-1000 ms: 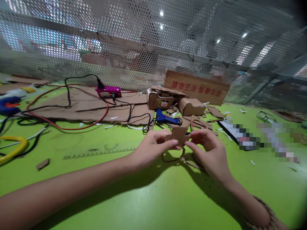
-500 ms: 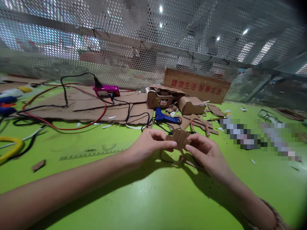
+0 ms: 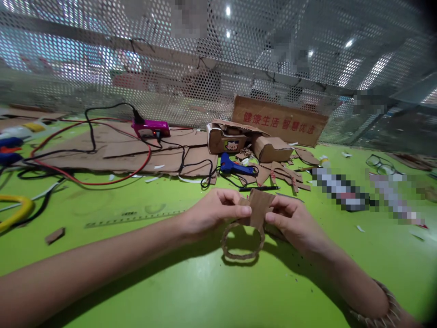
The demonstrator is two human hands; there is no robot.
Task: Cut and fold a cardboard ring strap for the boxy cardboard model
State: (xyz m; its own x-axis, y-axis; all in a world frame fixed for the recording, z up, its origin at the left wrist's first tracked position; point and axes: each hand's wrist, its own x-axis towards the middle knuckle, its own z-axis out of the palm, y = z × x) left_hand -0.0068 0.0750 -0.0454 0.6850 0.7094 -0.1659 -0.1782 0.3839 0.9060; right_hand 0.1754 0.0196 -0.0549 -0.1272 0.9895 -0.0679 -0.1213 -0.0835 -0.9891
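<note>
Head view: a cardboard piece (image 3: 261, 207) pinched in front of the blue glue gun (image 3: 235, 165)

The piece is nearer the wearer than the glue gun; the left hand (image 3: 211, 209) has its fingers closed on the left edge, and the right hand (image 3: 298, 223) has its fingers nearly together at the right edge, seemingly gripping it too; a cardboard ring (image 3: 223, 241) hangs or rests just below, and whether the two are joined cannot be told.

Thin card could crease or tear if the pinches pull unevenly; the ring looks the weaker part, and pressing it against the table (image 3: 218, 296) could bend it out of round; if there is a joint, a twist might part it.

Just in front of the glue gun a black pen (image 3: 259, 188) lies close beyond the fingers; cardboard scraps (image 3: 285, 175) crowd its right; a black cable (image 3: 89, 130) leads away to its left, towards a purple power strip (image 3: 152, 129), and could snag a sweeping hand; the clear ruler (image 3: 136, 219) lies to its left and nearer, partly behind the left forearm; a tip left hot could burn a straying finger.
</note>
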